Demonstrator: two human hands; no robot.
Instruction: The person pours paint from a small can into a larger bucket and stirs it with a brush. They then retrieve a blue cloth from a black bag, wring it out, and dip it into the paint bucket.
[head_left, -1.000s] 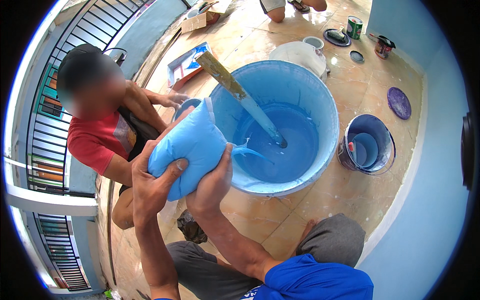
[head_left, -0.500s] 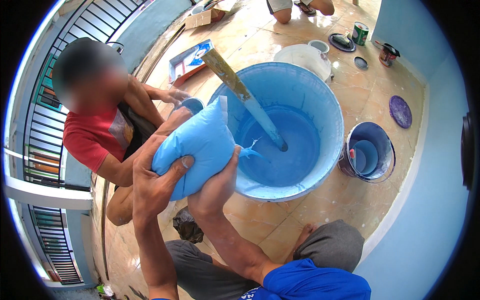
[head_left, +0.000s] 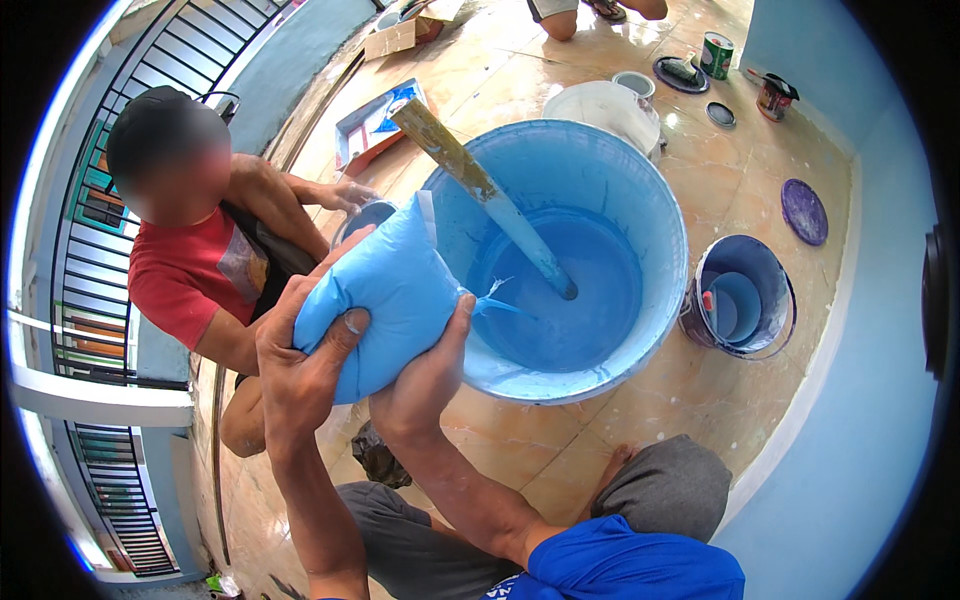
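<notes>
Both my hands squeeze a plump, light-blue plastic bag, tilted in front of me. My left hand wraps its left side, thumb pressed on the front. Cupping the lower right side is my right hand, its thumb near the bag's gathered, frayed neck. That neck points over the near left rim of a large blue tub. Blue liquid paint lies in the tub, and a paint-stained wooden stick leans in it. The fingers behind the bag are partly hidden.
On my left squats a co-worker in a red shirt, one hand at a small container. A paint-smeared bucket and purple lid lie to the right. Beyond the tub are a tray, a white lid and paint cans.
The bag and both my hands have shifted slightly left. The co-worker's head has tilted a little, and the small container beside the bag shows differently.
</notes>
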